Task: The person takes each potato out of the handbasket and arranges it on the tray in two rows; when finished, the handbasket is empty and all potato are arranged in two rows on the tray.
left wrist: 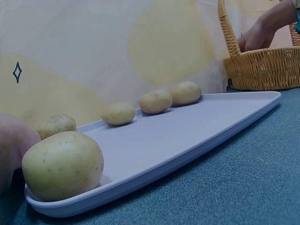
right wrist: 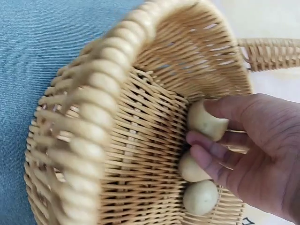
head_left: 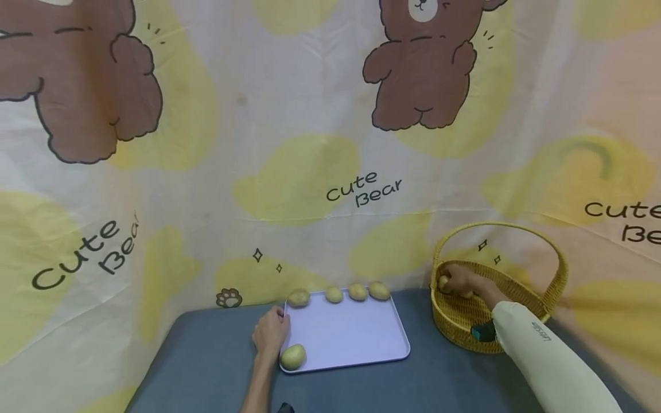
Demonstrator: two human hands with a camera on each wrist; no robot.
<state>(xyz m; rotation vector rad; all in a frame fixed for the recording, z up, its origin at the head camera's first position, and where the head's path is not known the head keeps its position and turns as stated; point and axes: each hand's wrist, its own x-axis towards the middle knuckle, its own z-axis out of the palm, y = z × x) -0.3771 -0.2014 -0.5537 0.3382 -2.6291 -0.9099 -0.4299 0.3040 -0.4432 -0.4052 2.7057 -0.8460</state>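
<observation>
My right hand reaches into the wicker basket and pinches a potato between thumb and fingers. Two more potatoes lie beside it on the woven bottom, a half-covered potato under the fingers and a round potato below. At the left edge of the lilac tray, my left hand rests against the rim; its fingertips are mostly hidden. Close to that hand, a large potato sits in the tray's near left corner. Several potatoes, one being this potato, line the tray's back edge.
A grey-blue cloth covers the table. Behind it hangs a bear-print curtain. The basket's tall arched handle rises over the right forearm's side, and the basket stands to the right of the tray.
</observation>
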